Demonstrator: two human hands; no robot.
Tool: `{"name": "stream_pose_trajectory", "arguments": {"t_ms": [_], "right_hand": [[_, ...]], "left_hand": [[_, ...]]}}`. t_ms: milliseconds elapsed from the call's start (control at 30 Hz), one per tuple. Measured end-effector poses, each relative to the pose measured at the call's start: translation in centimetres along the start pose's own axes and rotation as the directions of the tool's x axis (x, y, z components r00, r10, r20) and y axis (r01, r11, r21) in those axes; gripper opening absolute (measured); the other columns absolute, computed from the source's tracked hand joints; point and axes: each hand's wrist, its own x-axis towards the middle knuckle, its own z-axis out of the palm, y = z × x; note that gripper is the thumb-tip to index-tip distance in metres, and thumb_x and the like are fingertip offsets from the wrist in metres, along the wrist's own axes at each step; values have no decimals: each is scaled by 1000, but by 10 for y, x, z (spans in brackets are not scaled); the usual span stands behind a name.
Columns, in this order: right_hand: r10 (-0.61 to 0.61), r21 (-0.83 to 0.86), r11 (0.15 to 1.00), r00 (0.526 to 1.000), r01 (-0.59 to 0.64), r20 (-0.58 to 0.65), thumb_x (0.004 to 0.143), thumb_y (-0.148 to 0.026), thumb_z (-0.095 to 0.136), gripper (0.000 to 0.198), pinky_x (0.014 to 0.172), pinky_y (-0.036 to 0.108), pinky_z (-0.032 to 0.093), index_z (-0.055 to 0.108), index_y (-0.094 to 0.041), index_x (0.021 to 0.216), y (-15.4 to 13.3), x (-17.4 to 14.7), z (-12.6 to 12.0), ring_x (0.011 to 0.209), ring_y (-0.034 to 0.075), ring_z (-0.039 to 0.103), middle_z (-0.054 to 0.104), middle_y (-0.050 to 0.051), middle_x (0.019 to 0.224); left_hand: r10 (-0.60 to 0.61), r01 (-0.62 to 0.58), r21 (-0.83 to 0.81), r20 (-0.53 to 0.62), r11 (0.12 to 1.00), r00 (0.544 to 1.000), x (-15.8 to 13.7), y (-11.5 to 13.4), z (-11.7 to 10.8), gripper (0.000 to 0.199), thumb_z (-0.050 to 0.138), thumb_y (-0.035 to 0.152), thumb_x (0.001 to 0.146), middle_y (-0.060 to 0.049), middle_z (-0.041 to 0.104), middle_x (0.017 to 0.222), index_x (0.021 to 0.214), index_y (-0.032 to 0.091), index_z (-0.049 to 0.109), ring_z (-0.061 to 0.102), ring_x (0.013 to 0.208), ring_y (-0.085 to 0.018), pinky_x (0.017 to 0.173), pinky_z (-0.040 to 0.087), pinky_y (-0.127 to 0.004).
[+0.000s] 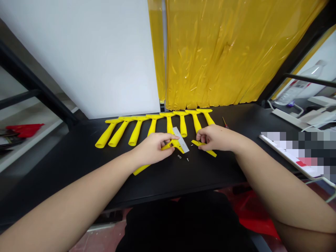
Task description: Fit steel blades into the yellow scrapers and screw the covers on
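My left hand [159,148] is closed around a yellow scraper handle [141,170], whose grip end sticks out below the palm. A flat grey metal blade [181,140] lies along the handle's wide head, under my fingertips. In my right hand [214,137], fingers and thumb pinch a long, thin yellow clamp strip [210,153] just above the table. Between the hands, two small washers [179,156] and a screw [187,159] rest on the black surface. Another small metal piece [191,145] lies by the strip's left end.
Several yellow scraper handles [133,134] lie in a row along the back of the black table [168,185]. A screwdriver [225,123] lies behind my right wrist. At the right are a plastic bottle [299,84] and a partly pixelated device. A white panel and yellow film stand behind.
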Motion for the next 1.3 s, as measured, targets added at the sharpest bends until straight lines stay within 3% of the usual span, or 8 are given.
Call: {"name": "stream_pose_trajectory", "arguments": {"t_ms": [167, 333, 433, 533, 600, 700, 800, 1300], "right_hand": [[-27, -2, 1000, 999, 27, 39, 70, -22, 82, 21, 58, 29, 47, 78, -23, 91, -2, -6, -8, 64, 17, 67, 76, 0, 78], [56, 31, 998, 998, -56, 18, 70, -10, 70, 16, 59, 29, 49, 76, -21, 80, 0, -12, -19, 60, 15, 64, 72, -2, 69], [74, 259, 964, 997, -64, -30, 70, -14, 73, 12, 59, 28, 51, 74, -20, 81, 0, -12, -22, 62, 14, 63, 70, -1, 71], [115, 606, 795, 989, -33, -97, 72, -24, 79, 17, 58, 25, 55, 71, -19, 86, -8, -7, -19, 63, 12, 63, 67, -1, 72], [172, 746, 665, 978, -28, -117, 70, -27, 84, 22, 58, 24, 58, 70, -18, 85, -17, -1, -12, 63, 11, 63, 66, -1, 71], [209, 849, 526, 975, -54, -68, 67, -28, 90, 28, 60, 24, 62, 70, -17, 84, -30, 7, 1, 62, 11, 66, 68, 0, 69], [187, 883, 460, 982, -91, 4, 68, -29, 92, 30, 55, 23, 62, 70, -16, 83, -37, 13, 12, 59, 11, 67, 69, 0, 67], [167, 885, 464, 985, -35, -48, 61, -30, 99, 40, 54, 22, 63, 70, -15, 84, -38, 17, 22, 57, 10, 66, 70, -1, 65]], "left_hand": [[-7, 7, -2, 15, 1000, 1000, -1, 1, -1, 41, 67, 32, 91, 4, 53, 71, 130, 21, 74, 40, 55, -9, 51, 34, -23], [-2, 3, -8, 19, 1000, 1000, -1, 1, -1, 42, 68, 33, 91, 3, 57, 74, 129, 19, 74, 42, 56, -9, 53, 36, -23], [16, -16, -24, 11, 1000, 1000, -1, 1, 0, 40, 68, 33, 91, 2, 57, 74, 128, 19, 75, 42, 57, -9, 53, 37, -23], [49, -49, -15, -4, 999, 999, -1, 0, 0, 40, 68, 30, 91, 3, 58, 75, 128, 20, 75, 43, 57, -8, 54, 37, -23], [80, -80, 11, -10, 997, 997, -1, 1, 1, 38, 67, 28, 91, 3, 58, 75, 127, 19, 75, 43, 57, -8, 54, 38, -23], [128, -127, 43, -21, 991, 992, -3, 4, 1, 36, 67, 26, 91, 4, 55, 70, 125, 19, 76, 42, 56, -8, 54, 37, -22], [168, -165, 65, -40, 984, 985, -4, 6, 2, 35, 67, 23, 91, 5, 54, 68, 124, 21, 76, 39, 55, -8, 53, 35, -22], [167, -167, 45, -8, 985, 986, -5, 9, 2, 28, 66, 21, 91, 4, 60, 72, 118, 21, 71, 50, 57, -9, 55, 40, -23]]}}
